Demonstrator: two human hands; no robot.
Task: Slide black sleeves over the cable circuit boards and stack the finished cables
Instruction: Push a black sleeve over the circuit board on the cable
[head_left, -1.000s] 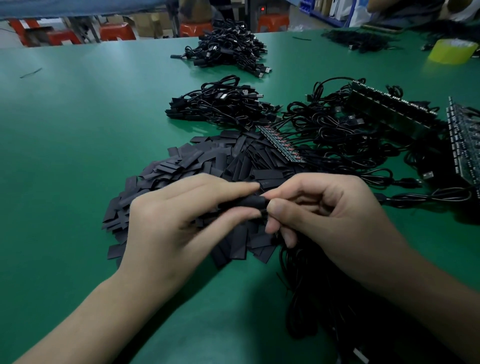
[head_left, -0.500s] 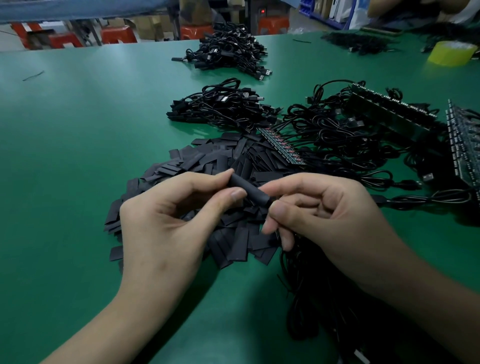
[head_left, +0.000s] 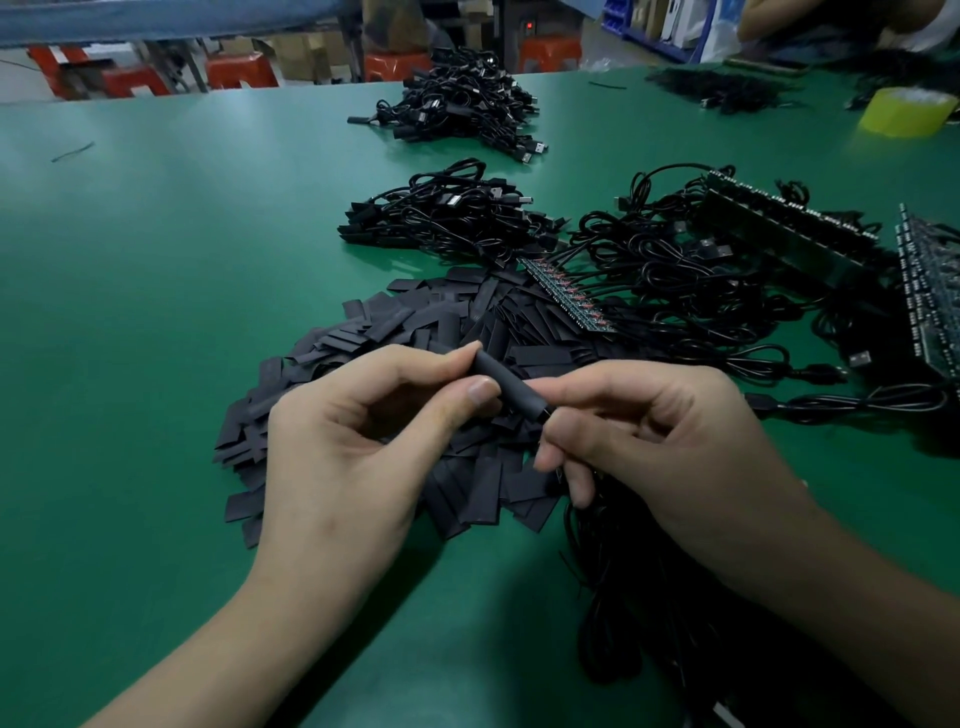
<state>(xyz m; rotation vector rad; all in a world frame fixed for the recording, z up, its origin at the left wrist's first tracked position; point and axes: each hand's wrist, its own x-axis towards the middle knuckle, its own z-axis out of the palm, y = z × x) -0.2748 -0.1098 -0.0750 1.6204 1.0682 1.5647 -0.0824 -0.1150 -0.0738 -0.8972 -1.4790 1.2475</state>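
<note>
A black sleeve lies slanted between my two hands, over a heap of flat black sleeves. My left hand pinches its upper end with thumb and forefinger. My right hand grips its lower end, where a cable runs down from my fist toward the table's near edge. The circuit board inside the sleeve is hidden. Two stacks of finished cables lie further back.
A strip of circuit boards with red parts joins a tangle of loose cables at right. Dark board racks stand at far right, a yellow tape roll at the back right. Green table at left.
The sleeve has turned from lying level to slanting up-left. My left fingers have shifted to its upper end, and both hands have risen a little.
</note>
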